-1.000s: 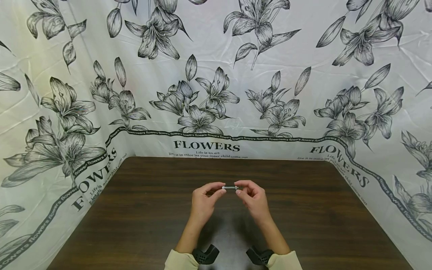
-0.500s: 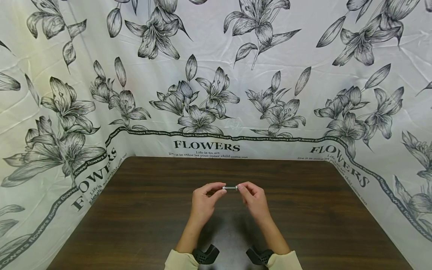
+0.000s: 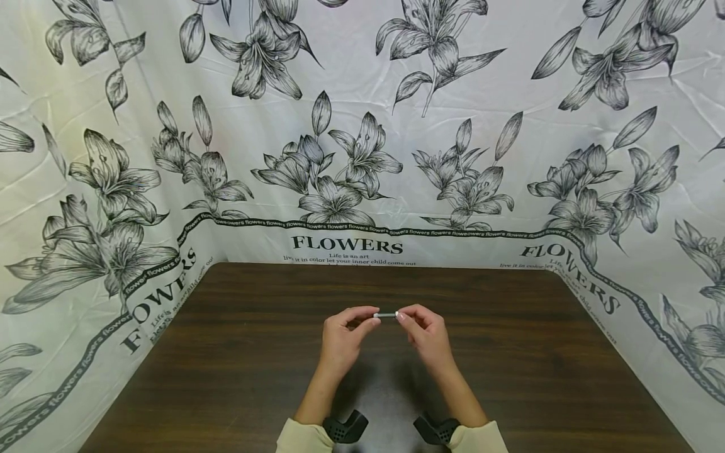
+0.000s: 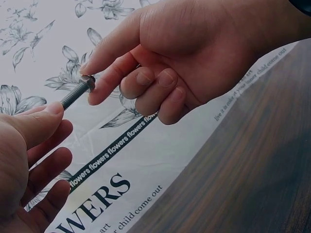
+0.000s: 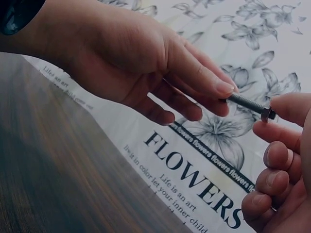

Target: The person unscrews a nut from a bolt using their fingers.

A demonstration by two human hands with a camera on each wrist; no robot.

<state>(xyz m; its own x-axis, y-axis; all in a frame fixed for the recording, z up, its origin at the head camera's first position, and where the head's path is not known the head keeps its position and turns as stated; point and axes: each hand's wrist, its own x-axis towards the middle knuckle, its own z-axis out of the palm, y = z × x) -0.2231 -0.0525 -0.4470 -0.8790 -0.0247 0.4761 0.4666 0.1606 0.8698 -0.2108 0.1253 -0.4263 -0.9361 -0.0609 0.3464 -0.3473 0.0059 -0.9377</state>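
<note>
A threaded metal bolt [image 3: 387, 315] is held level between the two hands, above the table. My left hand [image 3: 340, 343] pinches the bolt's left end between thumb and index finger, hiding that end. My right hand [image 3: 427, 336] pinches a hex nut [image 5: 266, 114] at the bolt's right end with its thumb and index finger. In the right wrist view, a short shiny stub shows past the nut. Bare thread shows between the hands in the left wrist view, where the left thumb [image 4: 41, 121] presses on the shaft. The right hand's other fingers are curled in.
A dark wooden table [image 3: 255, 377] lies under the hands. White cloth [image 3: 362, 157] printed with black flowers and lettering stands around its back and sides. Black devices are strapped at both wrists, below pale sleeves [image 3: 478, 438].
The right fingertips shift slightly right along the bolt's end, then slightly back, with their grip around the nut changing. The left hand and the bolt stay almost still.
</note>
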